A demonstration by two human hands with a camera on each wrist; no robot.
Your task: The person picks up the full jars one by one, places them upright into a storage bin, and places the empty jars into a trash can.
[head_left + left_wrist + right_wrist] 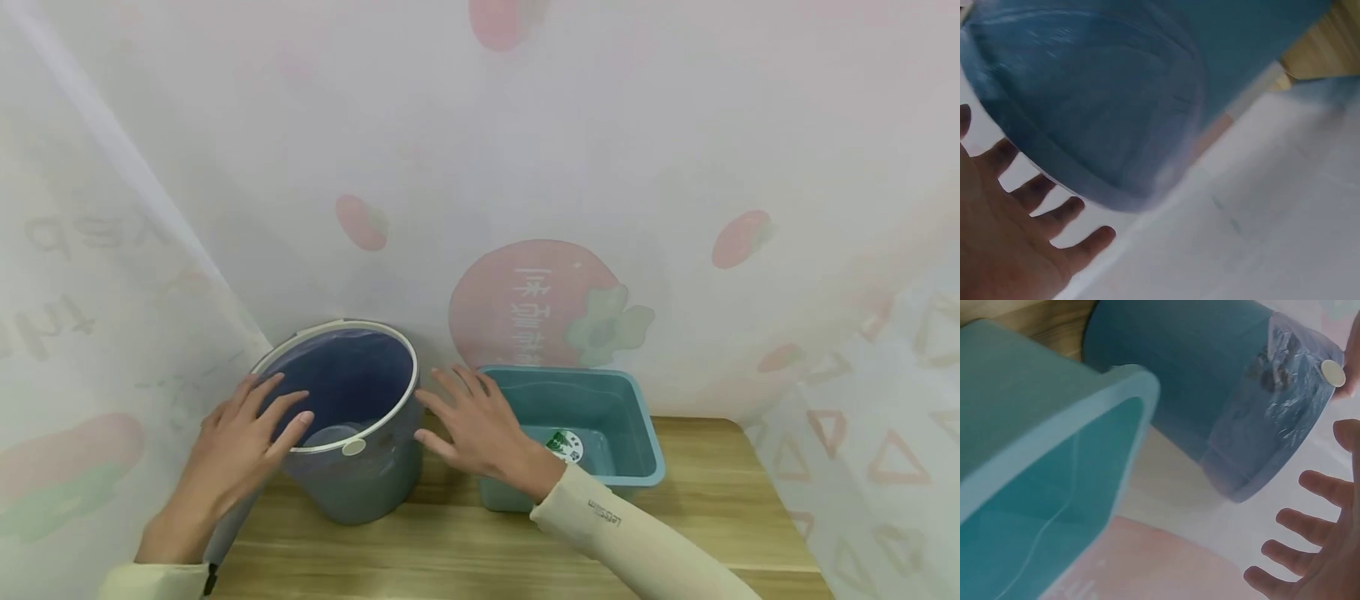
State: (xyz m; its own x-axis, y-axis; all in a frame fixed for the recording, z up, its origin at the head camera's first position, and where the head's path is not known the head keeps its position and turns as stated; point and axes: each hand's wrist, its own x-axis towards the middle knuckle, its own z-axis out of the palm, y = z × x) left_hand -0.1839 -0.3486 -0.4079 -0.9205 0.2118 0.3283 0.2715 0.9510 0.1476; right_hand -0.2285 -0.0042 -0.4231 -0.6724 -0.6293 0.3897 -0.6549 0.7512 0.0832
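A blue-grey trash bin [367,487] with a white rim ring stands at the left of the wooden table. A thin translucent purple bag [1254,419] lines it and folds over its outside, and a round white tab [1333,373] sits on the ring. My left hand [232,454] is at the bin's left rim with fingers spread; whether it touches the rim I cannot tell. On the other side, my right hand [480,425] hovers between the bin and a teal rectangular tub [647,433], fingers apart and holding nothing.
A round white and green sticker [566,446] lies on the tub's floor. The wooden table [420,558] extends in front of both containers. Pale sheets with printed strawberries [525,292] hang close behind and along the sides.
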